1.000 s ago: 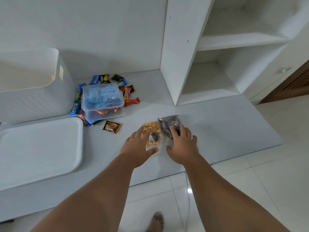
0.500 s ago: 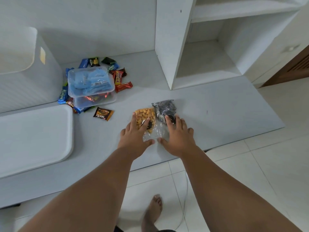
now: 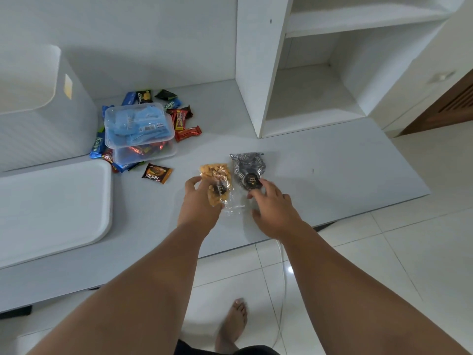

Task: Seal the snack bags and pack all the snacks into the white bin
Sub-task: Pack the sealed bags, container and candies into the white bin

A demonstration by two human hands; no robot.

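Two clear snack bags lie side by side on the white platform. The one with orange snacks (image 3: 214, 172) is held by my left hand (image 3: 198, 203), thumb on its left edge and fingers under its near end. The one with dark cookies (image 3: 247, 167) lies flat to the right. My right hand (image 3: 272, 207) rests its spread fingertips on that bag's near end, by the round label. The white bin (image 3: 38, 106) stands at the far left, its inside hidden from this angle.
The bin's white lid (image 3: 51, 208) lies flat in front of the bin. Two stacked clear containers (image 3: 139, 129) sit amid several loose wrapped snacks (image 3: 183, 119), with a brown Nextar packet (image 3: 156, 173) nearer me. A white shelf unit (image 3: 258, 73) rises behind. A bare foot (image 3: 231, 326) stands on the tiled floor.
My left hand went from lying flat on the orange bag to gripping it. My right hand slid right, onto the dark bag's near end. The two bags now sit slightly apart.
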